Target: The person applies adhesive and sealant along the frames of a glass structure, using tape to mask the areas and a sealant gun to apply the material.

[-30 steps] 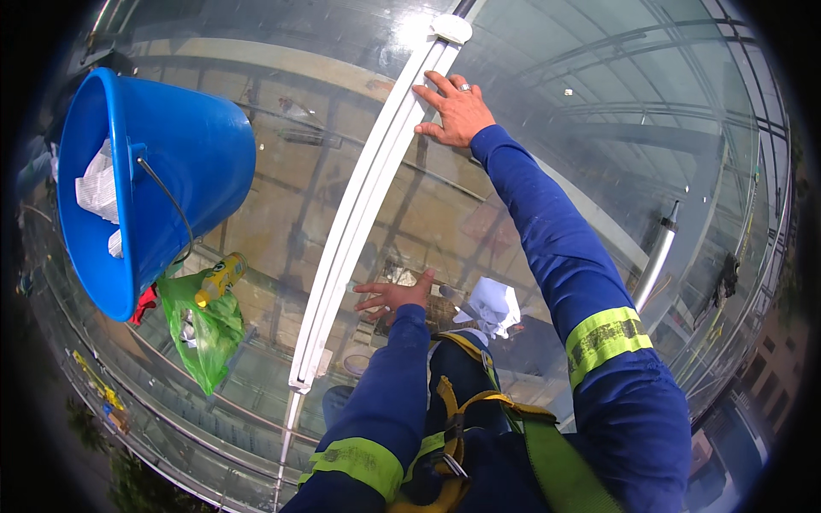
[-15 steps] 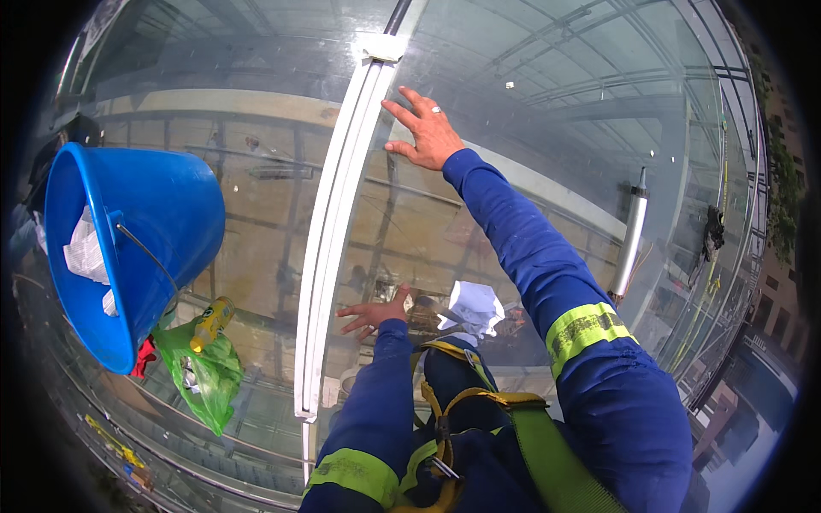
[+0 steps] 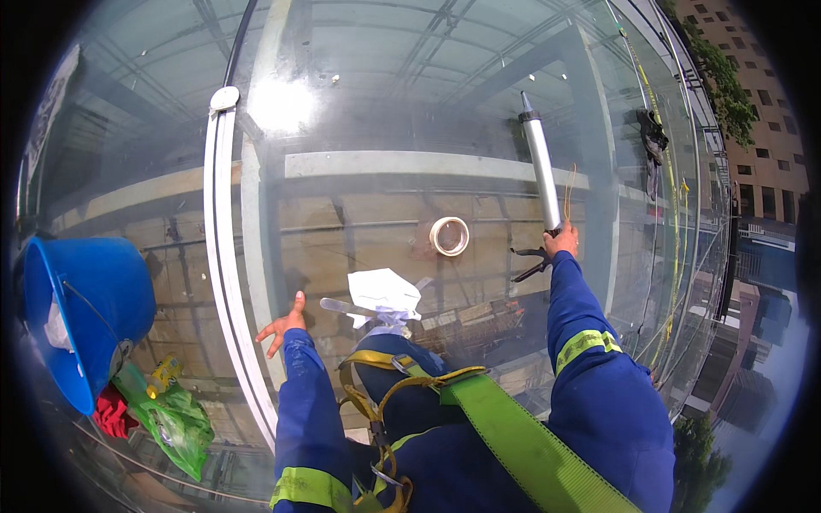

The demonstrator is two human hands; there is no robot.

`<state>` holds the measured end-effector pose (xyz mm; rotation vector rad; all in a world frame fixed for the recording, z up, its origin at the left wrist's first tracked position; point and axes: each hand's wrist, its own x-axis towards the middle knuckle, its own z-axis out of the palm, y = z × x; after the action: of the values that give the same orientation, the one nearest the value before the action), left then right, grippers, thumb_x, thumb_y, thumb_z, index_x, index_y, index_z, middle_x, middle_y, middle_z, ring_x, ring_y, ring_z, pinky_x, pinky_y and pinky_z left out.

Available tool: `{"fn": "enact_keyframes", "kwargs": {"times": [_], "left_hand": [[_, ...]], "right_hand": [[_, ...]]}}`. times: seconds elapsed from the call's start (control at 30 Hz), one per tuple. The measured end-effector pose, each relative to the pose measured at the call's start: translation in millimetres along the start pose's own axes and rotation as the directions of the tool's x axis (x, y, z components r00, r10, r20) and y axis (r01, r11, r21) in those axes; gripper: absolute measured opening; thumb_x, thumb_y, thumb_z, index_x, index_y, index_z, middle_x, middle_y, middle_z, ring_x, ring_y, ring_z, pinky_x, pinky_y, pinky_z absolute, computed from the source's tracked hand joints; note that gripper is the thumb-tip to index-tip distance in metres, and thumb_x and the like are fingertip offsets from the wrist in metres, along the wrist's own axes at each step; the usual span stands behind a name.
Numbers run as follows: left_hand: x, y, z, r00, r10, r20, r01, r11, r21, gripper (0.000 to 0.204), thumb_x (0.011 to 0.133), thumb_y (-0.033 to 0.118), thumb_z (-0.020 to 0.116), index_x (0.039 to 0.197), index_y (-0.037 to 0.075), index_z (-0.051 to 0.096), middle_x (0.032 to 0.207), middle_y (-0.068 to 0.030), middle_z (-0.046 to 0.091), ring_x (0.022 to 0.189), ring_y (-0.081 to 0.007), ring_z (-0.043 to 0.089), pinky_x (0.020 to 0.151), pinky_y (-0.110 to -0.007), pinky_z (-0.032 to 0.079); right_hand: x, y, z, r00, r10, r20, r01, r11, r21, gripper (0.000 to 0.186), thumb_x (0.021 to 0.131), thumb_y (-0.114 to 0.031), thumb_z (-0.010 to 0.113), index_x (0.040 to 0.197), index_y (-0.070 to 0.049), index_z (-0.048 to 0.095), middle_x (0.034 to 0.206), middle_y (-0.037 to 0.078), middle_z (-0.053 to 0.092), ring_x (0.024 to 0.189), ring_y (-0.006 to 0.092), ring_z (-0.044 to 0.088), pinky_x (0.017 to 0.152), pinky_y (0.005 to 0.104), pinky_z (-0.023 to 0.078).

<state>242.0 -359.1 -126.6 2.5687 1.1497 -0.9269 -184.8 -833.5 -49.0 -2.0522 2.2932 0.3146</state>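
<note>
My right hand (image 3: 562, 240) is closed around the rear end of a silver caulking gun (image 3: 542, 167), whose tube lies on the glass pane with its nozzle pointing away from me. The gun's black trigger handle (image 3: 532, 263) sticks out to the left of the hand. My left hand (image 3: 282, 327) is open, fingers spread, just right of the long white strip (image 3: 224, 214) that runs over the glass. Between my hands lie a crumpled white sheet (image 3: 385, 291), a flat pale spatula-like tool (image 3: 339, 306) partly beneath it, and a roll of tape (image 3: 449, 236).
At the left a blue bucket (image 3: 111, 291) lies on its side with paper inside. Beside it are a green plastic bag (image 3: 181, 419), a yellow bottle (image 3: 164, 376) and a red cloth (image 3: 113, 412). A dark object (image 3: 652, 137) and a yellow rope (image 3: 676, 282) lie along the right.
My right hand has left the white strip and taken hold of the caulking gun. The view has shifted to the right, and the tape roll now shows. My left hand stays open.
</note>
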Motion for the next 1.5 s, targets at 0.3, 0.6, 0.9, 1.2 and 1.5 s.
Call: {"fn": "enact_keyframes", "kwargs": {"times": [0.3, 0.6, 0.9, 1.2, 1.5], "left_hand": [[-35, -265, -53, 0.528, 0.848, 0.038, -0.706, 0.463, -0.536, 0.082, 0.080, 0.046, 0.080, 0.149, 0.014, 0.048, 0.166, -0.0226, 0.014, 0.151, -0.0449, 0.017, 0.119, -0.060, 0.020], [-203, -451, -111, 0.711, 0.619, 0.334, -0.703, 0.638, 0.313, 0.066, 0.098, 0.054, 0.049, 0.143, 0.006, 0.053, 0.151, -0.0153, 0.050, 0.144, -0.0451, 0.036, 0.117, -0.060, 0.025], [-186, -334, -102, 0.571, 0.783, 0.246, -0.024, 0.315, -0.949, 0.076, 0.087, 0.049, 0.076, 0.141, 0.001, 0.052, 0.124, -0.0220, 0.065, 0.118, -0.0311, 0.061, 0.103, -0.046, 0.046], [-136, -332, -121, 0.651, 0.730, 0.207, 0.662, -0.413, -0.626, 0.049, 0.088, 0.030, 0.073, 0.124, 0.003, 0.052, 0.115, -0.0166, 0.061, 0.111, -0.0344, 0.060, 0.101, -0.055, 0.047], [-140, -336, -182, 0.725, 0.661, 0.195, 0.604, -0.473, -0.641, 0.052, 0.089, 0.036, 0.073, 0.127, 0.007, 0.052, 0.119, -0.0119, 0.060, 0.110, -0.0305, 0.062, 0.092, -0.059, 0.051]], "right_hand": [[65, 63, 45, 0.951, -0.266, 0.158, 0.259, 0.964, 0.064, 0.089, 0.063, -0.044, 0.089, 0.129, 0.007, 0.056, 0.120, 0.023, 0.067, 0.111, 0.0361, 0.066, 0.099, 0.0414, 0.050], [-44, 33, -52, 0.932, -0.323, 0.165, 0.204, 0.843, 0.498, 0.059, 0.059, -0.035, 0.085, 0.101, 0.005, 0.073, 0.090, 0.019, 0.075, 0.087, 0.0364, 0.071, 0.086, 0.0457, 0.054], [-259, 35, -184, 0.065, -0.952, -0.300, 0.996, 0.046, 0.071, 0.061, 0.061, -0.014, 0.078, 0.120, -0.004, 0.063, 0.097, 0.015, 0.069, 0.086, 0.0342, 0.069, 0.079, 0.0434, 0.055], [-507, -5, -233, -0.671, -0.651, -0.353, 0.712, -0.699, -0.064, 0.047, 0.066, 0.002, 0.077, 0.111, -0.006, 0.065, 0.109, 0.012, 0.063, 0.108, 0.0330, 0.061, 0.101, 0.0503, 0.046], [-467, 15, -190, 0.356, -0.921, -0.156, 0.445, 0.020, 0.895, 0.058, 0.085, -0.008, 0.080, 0.129, 0.000, 0.042, 0.114, 0.012, 0.052, 0.096, 0.0204, 0.060, 0.079, 0.0365, 0.057]]}}
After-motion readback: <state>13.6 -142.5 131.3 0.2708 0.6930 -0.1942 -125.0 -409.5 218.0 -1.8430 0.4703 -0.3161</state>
